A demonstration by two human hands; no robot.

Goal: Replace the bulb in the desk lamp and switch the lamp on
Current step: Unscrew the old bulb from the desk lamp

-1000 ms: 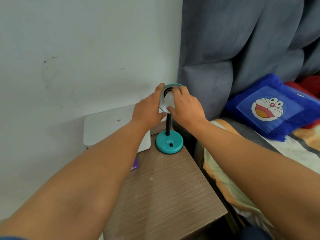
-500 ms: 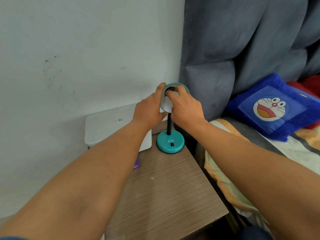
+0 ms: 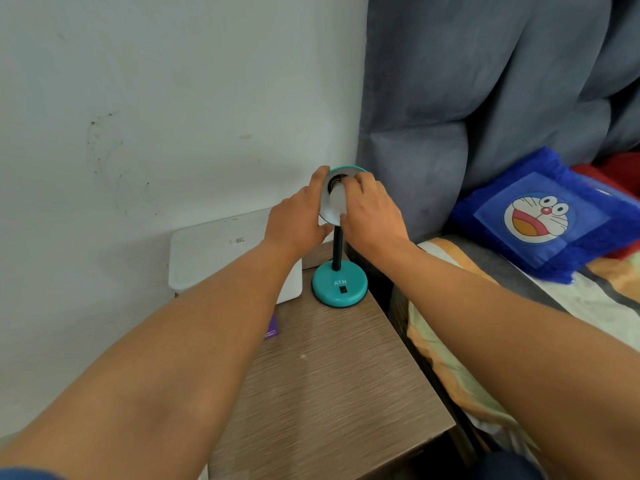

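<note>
A small teal desk lamp stands at the back of the wooden bedside table (image 3: 332,382). Its round base (image 3: 340,285) carries a black switch (image 3: 343,289), and a black stem rises to the shade (image 3: 349,169), whose white inside faces me. My left hand (image 3: 297,216) grips the shade's left rim from behind. My right hand (image 3: 372,211) has its fingers closed on the white bulb (image 3: 336,202), which sits in the dark socket inside the shade. The lamp is unlit.
A white box (image 3: 221,251) stands against the wall left of the lamp, with a purple card (image 3: 271,329) by its foot. A bed with a grey padded headboard (image 3: 450,98) and a blue cartoon cushion (image 3: 543,220) lies to the right.
My right hand's fingers have shifted round the bulb inside the shade. My left hand has stayed on the shade's rim. The lamp has not moved on the table.
</note>
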